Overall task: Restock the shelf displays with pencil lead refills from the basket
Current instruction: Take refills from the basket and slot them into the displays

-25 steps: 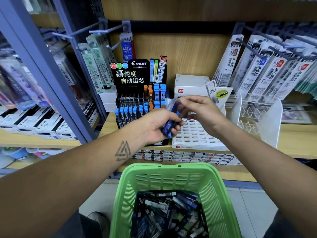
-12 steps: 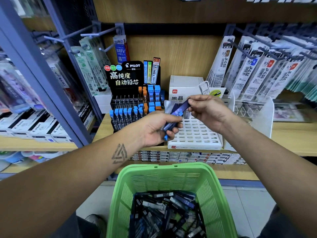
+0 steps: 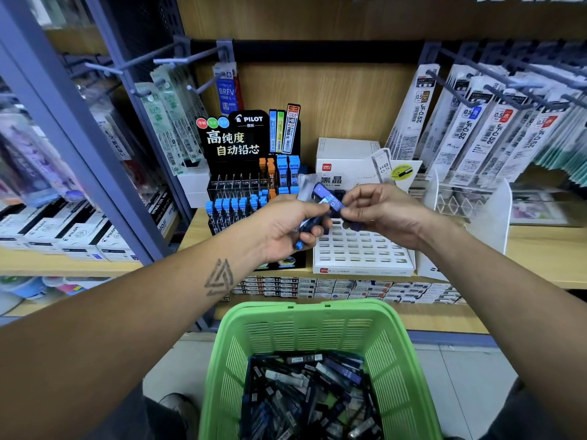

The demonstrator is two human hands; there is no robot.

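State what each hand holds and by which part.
Left hand grips a bundle of dark blue lead refill cases around their middle; right hand pinches one case by its lower end.

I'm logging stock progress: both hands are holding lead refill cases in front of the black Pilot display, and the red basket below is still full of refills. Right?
Not quite: the basket is green, not red, as the head view shows. The rest holds: the left hand and right hand hold refill cases in front of the black Pilot display, and the basket still holds many refills.

Both forearms extended, left hand [image 3: 282,227] curled gripping, right hand [image 3: 381,214] pinching
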